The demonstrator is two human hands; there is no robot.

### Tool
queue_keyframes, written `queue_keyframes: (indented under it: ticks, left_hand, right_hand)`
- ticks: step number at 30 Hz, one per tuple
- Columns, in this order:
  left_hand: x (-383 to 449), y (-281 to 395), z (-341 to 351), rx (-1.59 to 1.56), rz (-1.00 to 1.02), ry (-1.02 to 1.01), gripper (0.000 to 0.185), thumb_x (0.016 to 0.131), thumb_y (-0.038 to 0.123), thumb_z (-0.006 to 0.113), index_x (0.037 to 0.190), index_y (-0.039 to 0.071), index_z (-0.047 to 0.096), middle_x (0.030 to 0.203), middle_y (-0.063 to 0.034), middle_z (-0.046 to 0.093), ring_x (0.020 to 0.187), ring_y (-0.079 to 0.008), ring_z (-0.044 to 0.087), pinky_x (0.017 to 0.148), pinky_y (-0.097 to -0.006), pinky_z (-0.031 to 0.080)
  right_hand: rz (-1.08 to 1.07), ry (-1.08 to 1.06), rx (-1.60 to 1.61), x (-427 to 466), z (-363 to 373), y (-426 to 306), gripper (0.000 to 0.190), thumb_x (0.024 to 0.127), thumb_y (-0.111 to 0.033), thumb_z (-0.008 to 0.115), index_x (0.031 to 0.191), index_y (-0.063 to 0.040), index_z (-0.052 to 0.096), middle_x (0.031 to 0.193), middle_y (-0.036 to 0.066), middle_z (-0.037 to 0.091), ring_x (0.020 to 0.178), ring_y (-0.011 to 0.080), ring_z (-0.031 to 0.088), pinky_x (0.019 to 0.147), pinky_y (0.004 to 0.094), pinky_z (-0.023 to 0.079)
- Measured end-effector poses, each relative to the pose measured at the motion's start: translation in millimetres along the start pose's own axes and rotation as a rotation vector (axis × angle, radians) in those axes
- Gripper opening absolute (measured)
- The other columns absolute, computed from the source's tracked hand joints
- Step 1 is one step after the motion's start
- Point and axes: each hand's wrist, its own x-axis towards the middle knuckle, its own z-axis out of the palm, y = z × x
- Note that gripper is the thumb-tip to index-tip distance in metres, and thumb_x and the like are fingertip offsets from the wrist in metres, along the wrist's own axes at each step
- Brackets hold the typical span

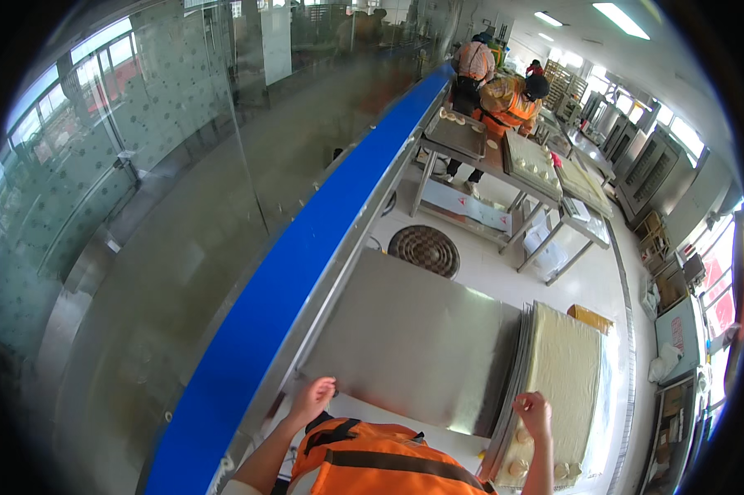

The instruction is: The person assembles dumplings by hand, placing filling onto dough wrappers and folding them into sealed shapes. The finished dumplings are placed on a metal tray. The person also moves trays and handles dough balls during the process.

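Note:
My left hand [314, 396] is raised with bent fingers over the near left corner of a bare steel table [421, 334]; whether it holds anything is too small to tell. My right hand [534, 409] hovers above a stack of trays covered with pale cloth [567, 365], its fingers curled and their grip unclear. Several round pale dough pieces [518, 468] lie on the near end of the cloth, below and beside my right hand. A blue conveyor belt [285, 284] runs along the left side of the steel table.
Two people in orange vests [511, 102] stand at a farther steel table, which holds a tray [457, 133] and a cloth-covered board with dough pieces [531, 162]. A round dark floor mat [424, 250] lies between the tables. Glass panels [180, 185] line the left; ovens [656, 170] stand at right.

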Motion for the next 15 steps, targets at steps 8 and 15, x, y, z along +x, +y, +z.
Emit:
queue_keyframes:
  ticks: [8, 15]
  left_hand:
    - [131, -43, -23, 0.075, 0.033, -0.186, 0.028, 0.086, 0.022, 0.059, 0.108, 0.005, 0.057, 0.094, -0.0106, 0.065, 0.079, -0.0209, 0.063, 0.071, -0.0323, 0.051]
    - [129, -101, 2, -0.003, -0.062, -0.250, 0.025, 0.083, 0.018, 0.062, 0.103, 0.003, 0.060, 0.089, -0.0109, 0.066, 0.077, -0.0193, 0.064, 0.069, -0.0306, 0.051]
  right_hand:
    - [0.130, -0.479, -0.018, -25, 189, -93, 0.025, 0.079, -0.037, 0.066, 0.090, -0.015, 0.070, 0.079, 0.008, 0.068, 0.072, 0.0219, 0.065, 0.065, 0.0336, 0.051]
    - [0.108, -0.792, 0.001, -16, 250, -146, 0.016, 0.081, -0.033, 0.058, 0.090, -0.024, 0.068, 0.085, 0.002, 0.067, 0.081, 0.0220, 0.064, 0.068, 0.0361, 0.050]
